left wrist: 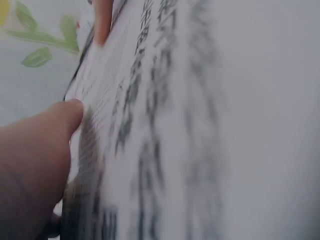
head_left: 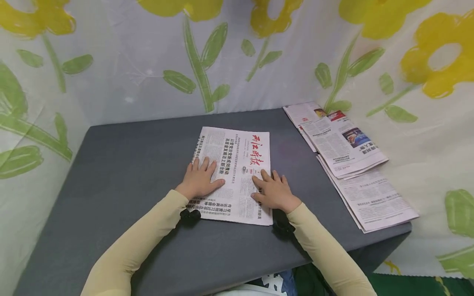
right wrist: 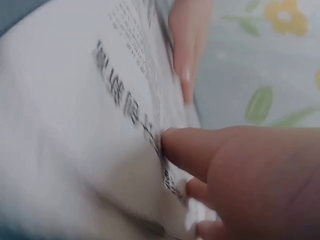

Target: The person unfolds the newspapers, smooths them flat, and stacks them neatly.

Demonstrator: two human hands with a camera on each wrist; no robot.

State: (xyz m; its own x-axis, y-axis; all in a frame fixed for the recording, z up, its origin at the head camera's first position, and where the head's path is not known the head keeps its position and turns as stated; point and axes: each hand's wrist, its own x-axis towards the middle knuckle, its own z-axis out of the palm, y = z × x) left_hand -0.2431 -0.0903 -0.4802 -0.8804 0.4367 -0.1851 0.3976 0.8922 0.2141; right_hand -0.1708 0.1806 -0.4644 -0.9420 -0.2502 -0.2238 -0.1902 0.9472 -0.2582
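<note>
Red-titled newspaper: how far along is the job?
Done: the red-titled newspaper looks folded on the gray table. In hand: the left hand and right hand rest on its front page. Remaining: perhaps moving it to the overlapping newspapers on the right, since it lies apart from them; whether those are finished or waiting, I can't tell.

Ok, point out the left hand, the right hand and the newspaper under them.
Left hand (head_left: 200,181), head view: back of the hand.
Right hand (head_left: 276,193), head view: back of the hand.
Newspaper (head_left: 238,174), head view: printed upper page, between the hands.
</note>
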